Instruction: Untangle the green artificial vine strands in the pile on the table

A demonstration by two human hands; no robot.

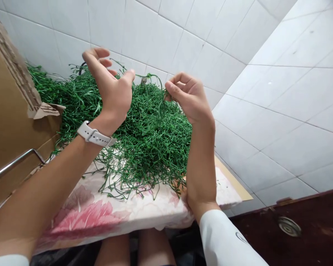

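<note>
A big tangled heap of thin green stems (155,140), looking like plastic artificial-plant stems with small nubs, lies on a table under a floral cloth (138,210). Above the heap my right hand (187,94) pinches one green stem (149,75) between thumb and fingertips. That strand arches leftward toward my left hand (111,81), which is raised with thumb and fingers apart and fingers slightly curled. My left hand does not visibly grip the strand. A white watch band (94,136) circles my left wrist.
At the left stands a cardboard box (9,107) with a torn edge, beside a metal rod (13,164). White tiled walls (166,33) meet behind and right of the table. A dark red surface with a round metal fitting (289,226) is at lower right.
</note>
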